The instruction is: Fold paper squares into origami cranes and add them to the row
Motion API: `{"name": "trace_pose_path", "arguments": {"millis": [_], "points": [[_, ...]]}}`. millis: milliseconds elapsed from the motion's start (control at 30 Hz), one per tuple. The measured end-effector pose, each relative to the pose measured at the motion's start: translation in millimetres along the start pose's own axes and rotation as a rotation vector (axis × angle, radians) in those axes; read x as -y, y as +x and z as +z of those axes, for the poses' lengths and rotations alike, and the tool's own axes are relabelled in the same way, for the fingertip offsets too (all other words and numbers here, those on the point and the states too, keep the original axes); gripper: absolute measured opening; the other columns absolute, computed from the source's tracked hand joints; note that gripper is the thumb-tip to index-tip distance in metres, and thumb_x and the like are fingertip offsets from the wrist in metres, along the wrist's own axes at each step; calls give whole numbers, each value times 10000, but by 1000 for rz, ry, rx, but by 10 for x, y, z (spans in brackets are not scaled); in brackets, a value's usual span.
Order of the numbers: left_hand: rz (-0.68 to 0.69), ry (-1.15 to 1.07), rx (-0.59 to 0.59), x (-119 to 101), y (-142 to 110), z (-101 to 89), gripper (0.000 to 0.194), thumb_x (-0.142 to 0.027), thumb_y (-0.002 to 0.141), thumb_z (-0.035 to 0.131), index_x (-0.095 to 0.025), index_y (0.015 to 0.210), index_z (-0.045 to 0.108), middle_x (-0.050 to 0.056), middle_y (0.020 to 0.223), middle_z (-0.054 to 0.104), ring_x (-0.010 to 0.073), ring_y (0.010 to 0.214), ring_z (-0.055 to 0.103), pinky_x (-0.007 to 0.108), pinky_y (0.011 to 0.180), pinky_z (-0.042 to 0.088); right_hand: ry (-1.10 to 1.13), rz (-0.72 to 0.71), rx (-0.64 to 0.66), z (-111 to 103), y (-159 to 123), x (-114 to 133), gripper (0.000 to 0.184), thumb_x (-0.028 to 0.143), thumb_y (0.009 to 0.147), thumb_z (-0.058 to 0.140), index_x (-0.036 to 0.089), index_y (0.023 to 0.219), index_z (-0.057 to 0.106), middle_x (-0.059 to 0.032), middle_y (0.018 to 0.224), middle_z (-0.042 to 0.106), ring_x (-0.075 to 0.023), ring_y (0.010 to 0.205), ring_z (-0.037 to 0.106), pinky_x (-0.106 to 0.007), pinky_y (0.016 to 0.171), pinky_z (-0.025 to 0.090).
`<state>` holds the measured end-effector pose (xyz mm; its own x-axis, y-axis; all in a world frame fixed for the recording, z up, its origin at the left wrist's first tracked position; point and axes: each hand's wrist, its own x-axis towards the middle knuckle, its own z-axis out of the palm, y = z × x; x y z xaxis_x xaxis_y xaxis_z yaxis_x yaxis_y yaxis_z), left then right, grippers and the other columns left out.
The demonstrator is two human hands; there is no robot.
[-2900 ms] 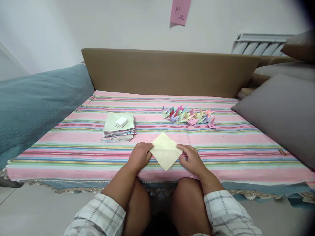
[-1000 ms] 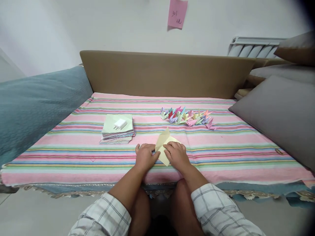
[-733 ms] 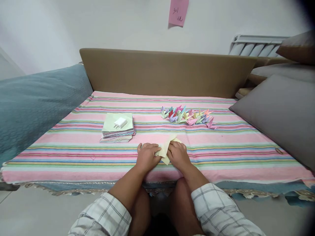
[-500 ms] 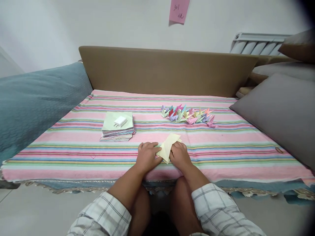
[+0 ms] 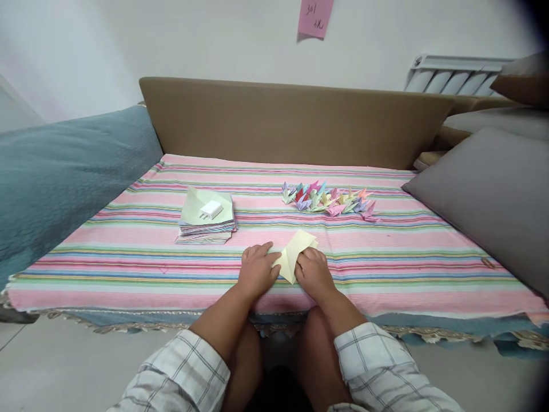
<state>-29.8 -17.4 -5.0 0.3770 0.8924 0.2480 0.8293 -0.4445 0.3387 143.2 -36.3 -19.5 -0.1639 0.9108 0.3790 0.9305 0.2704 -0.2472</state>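
Observation:
A pale yellow folded sheet of paper (image 5: 295, 249) lies on the striped cloth between my hands, one flap standing partly raised. My left hand (image 5: 257, 270) pinches its left corner between thumb and index finger, the other fingers resting on the cloth. With its fingers curled in at the paper's right side, my right hand (image 5: 313, 272) grips the folded edge; the fingertips are partly hidden by the flap. Farther back to the right sit several small folded paper cranes (image 5: 328, 200) in many colours. To the left is a stack of square paper (image 5: 206, 230), topped by a white plug charger (image 5: 211, 209).
The striped cloth (image 5: 128, 252) covers a sofa seat with a brown backrest (image 5: 291, 123). A blue-green armrest (image 5: 72, 171) bounds the left side, and a grey cushion (image 5: 489, 189) leans at the right. A small brown item (image 5: 488, 262) lies near that cushion.
The folded paper has shifted slightly, its flap opening a little wider on the left. The top sheet of the stack has its far left corner lifted more. Both hands stay nearly in place.

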Motion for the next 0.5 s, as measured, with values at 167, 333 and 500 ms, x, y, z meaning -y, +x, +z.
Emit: {"name": "trace_pose_path", "arguments": {"millis": [167,333,500], "points": [[-2,-11,-23,13,-1,26,305,-292,763,600,-310,1058,672,48,1327,516,303,1136,471,511,1010,303,92,-35,-34,-40,-22,47,262,203,884,434,237,1071,614,-45,1049,619,-199,977,497,-344,859,306],[-9,17,-8,-6,5,5,249,-296,768,582,-297,991,694,47,1322,523,308,1133,472,504,998,320,97,-44,-19,-74,-52,101,280,244,895,446,262,1116,616,-38,1008,616,-197,947,493,-356,861,288],[-17,14,42,-25,7,-70,248,-262,744,561,-301,948,696,27,1343,503,303,1148,462,503,1003,314,88,-37,-3,-108,-71,144,261,285,897,450,281,1079,637,-39,954,599,-200,927,476,-372,864,261]]}}
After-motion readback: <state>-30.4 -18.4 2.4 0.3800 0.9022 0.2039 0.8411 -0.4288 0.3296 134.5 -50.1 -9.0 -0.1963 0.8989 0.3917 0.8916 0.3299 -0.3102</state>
